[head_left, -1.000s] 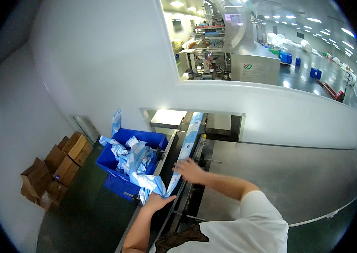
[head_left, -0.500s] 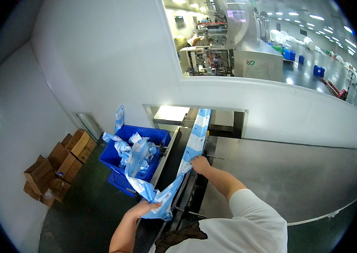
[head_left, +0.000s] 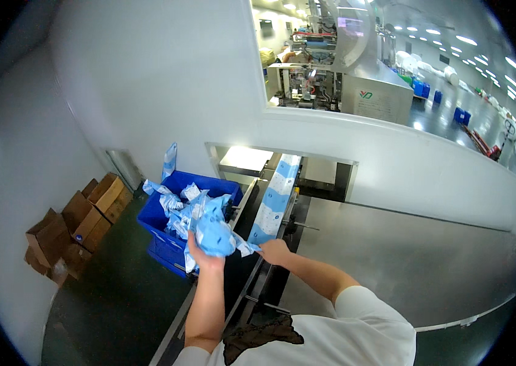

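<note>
A strip of blue-and-white printed plastic film (head_left: pixel 274 201) runs down the conveyor (head_left: pixel 248 218) from the wall opening. My right hand (head_left: pixel 276 251) is closed on the film at the strip's near end, by the conveyor's right rail. To the left, my left hand (head_left: pixel 207 258) cups a crumpled bunch of the same film (head_left: pixel 215 235), its fingers partly hidden behind it. This bunch is over the near right corner of a blue plastic bin (head_left: pixel 150 218). More crumpled film (head_left: pixel 175 219) fills the bin, and one piece (head_left: pixel 169 160) sticks up at its back edge.
A wide steel table (head_left: pixel 416 256) adjoins the conveyor on the right. Open cardboard boxes (head_left: pixel 50 238) stand on the floor by the left wall. Ahead, a white wall (head_left: pixel 166 79) has a low opening for the conveyor and a window onto machinery (head_left: pixel 313 73).
My left hand has moved up and forward, bringing the bunched film from the conveyor toward the bin. My right hand has drawn back slightly along the strip.
</note>
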`<state>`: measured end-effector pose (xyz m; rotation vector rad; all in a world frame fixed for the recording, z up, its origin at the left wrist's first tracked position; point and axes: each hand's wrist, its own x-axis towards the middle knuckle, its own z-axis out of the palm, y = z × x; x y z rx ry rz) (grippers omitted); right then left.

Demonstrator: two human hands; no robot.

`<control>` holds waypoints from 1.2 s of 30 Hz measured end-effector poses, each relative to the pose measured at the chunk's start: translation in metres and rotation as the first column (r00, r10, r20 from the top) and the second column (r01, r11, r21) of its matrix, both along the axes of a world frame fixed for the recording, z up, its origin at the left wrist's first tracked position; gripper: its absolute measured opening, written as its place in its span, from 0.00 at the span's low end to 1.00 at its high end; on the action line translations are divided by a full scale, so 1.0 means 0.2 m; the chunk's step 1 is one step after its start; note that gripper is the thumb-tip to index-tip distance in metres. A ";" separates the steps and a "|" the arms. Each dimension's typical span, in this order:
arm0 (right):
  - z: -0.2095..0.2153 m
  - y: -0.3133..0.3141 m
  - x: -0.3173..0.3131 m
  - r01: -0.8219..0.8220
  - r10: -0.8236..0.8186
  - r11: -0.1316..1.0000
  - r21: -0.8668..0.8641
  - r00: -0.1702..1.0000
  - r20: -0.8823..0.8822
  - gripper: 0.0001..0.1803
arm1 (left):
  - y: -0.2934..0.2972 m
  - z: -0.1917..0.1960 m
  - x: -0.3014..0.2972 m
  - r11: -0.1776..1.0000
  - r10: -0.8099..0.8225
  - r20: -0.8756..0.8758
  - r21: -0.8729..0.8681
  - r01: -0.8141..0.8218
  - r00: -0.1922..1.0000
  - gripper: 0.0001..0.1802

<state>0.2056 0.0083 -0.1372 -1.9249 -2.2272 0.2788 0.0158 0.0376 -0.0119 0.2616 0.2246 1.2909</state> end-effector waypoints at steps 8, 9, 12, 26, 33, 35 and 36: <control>-0.06 -0.14 -0.17 -0.109 0.108 0.984 0.138 0.994 0.012 0.13 | 0.38 -0.58 0.42 0.946 0.284 -0.830 0.160 -0.282 0.480 0.40; -0.07 -0.15 -0.19 -0.104 0.106 0.980 0.172 0.994 0.002 0.12 | 0.37 -0.60 0.43 0.986 0.154 -0.963 0.136 -0.094 0.223 0.42; -0.09 -0.19 -0.28 -0.129 0.142 0.964 0.234 0.989 -0.041 0.09 | 0.32 -0.75 0.39 0.945 0.194 -0.849 0.028 0.325 -0.492 0.50; 0.08 -0.25 -0.03 -0.403 0.560 0.779 0.480 0.792 -0.244 0.19 | -0.17 -0.43 -0.11 0.736 0.435 -0.818 0.083 0.672 -0.376 0.49; -0.06 0.23 0.37 -0.321 0.202 0.888 0.330 0.916 0.347 0.26 | -0.33 -0.32 -0.22 0.677 0.502 -0.608 -0.166 0.717 -0.615 0.27; -0.09 0.32 0.46 -0.227 0.133 0.926 0.303 0.945 0.298 0.21 | -0.36 -0.27 -0.26 0.673 0.497 -0.614 -0.173 0.719 -0.613 0.25; -0.13 0.34 0.47 -0.194 0.102 0.931 0.310 0.951 0.291 0.22 | -0.37 -0.25 -0.29 0.659 0.507 -0.638 -0.148 0.738 -0.580 0.26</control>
